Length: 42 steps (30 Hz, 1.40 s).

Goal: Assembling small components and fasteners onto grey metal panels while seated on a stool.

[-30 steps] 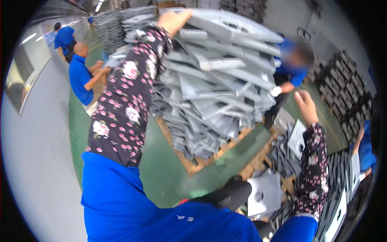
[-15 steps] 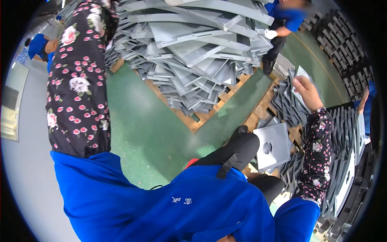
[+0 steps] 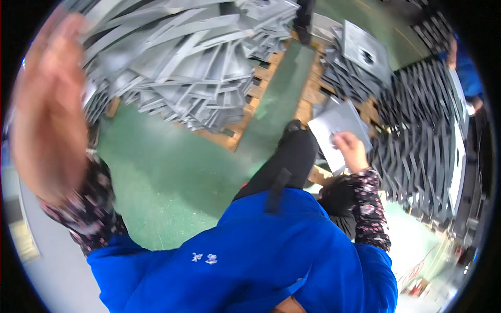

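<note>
My left hand (image 3: 52, 115) is raised close at the left, blurred by motion, its fingers stretched upward and nothing visible in it. On the right, my right hand (image 3: 352, 151) has its fingers curled at the middle hole of a flat grey metal panel (image 3: 326, 125), which lies tilted near my knee. The fingertips are partly hidden, but they look closed on the hole's edge. Beyond it, another metal panel (image 3: 357, 44) with a cut-out rests on a stack of dark grey panels (image 3: 347, 78).
A large heap of grey metal brackets (image 3: 177, 62) stands on a wooden pallet (image 3: 222, 140) ahead. Tall rows of dark metal parts (image 3: 412, 141) line the right. Another person's blue sleeve (image 3: 467, 70) shows at the far right. The floor (image 3: 162, 172) is green.
My right hand has left the panel on the farther stack and come nearer, to the panel by my knee. My left hand has drawn back from the heap into view. The view has turned.
</note>
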Each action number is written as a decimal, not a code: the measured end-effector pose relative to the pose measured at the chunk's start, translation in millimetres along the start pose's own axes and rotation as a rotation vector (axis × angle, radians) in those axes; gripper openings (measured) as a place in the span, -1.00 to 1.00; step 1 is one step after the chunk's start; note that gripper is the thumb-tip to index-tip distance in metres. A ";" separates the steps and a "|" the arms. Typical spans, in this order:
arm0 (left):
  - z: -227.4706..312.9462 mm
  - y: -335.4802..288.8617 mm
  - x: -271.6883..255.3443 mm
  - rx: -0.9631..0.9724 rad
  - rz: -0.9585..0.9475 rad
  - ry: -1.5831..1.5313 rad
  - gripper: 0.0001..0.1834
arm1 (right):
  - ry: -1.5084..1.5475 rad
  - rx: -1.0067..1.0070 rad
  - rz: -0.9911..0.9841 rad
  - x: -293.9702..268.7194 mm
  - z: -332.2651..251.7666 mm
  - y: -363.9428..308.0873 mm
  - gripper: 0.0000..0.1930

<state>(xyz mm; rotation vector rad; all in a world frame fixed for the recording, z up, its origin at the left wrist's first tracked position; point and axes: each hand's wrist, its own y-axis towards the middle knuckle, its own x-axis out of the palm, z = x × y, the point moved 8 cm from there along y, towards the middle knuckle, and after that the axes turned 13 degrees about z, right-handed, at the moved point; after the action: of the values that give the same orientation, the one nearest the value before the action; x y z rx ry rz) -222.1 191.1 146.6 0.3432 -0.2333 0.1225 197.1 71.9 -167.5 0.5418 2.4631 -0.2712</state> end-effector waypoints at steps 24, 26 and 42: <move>-353.5 -402.5 186.1 -1.707 -0.621 -0.287 -0.51 | -0.017 -0.253 -0.123 18.8 6.7 -128.7 -0.80; -353.9 -404.8 186.3 -1.640 -0.633 -0.303 -0.58 | -0.023 -0.276 -0.170 16.7 12.0 -132.2 -0.77; -385.5 -394.1 269.9 -1.002 -1.542 0.208 -0.63 | 0.544 0.553 0.264 -57.4 206.2 -45.4 -0.95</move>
<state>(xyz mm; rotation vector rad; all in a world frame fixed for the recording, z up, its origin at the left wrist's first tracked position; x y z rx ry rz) 180.1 -22.2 -265.1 -0.5505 0.2329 -1.4370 324.9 -51.1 -295.6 1.3085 2.7743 -0.7941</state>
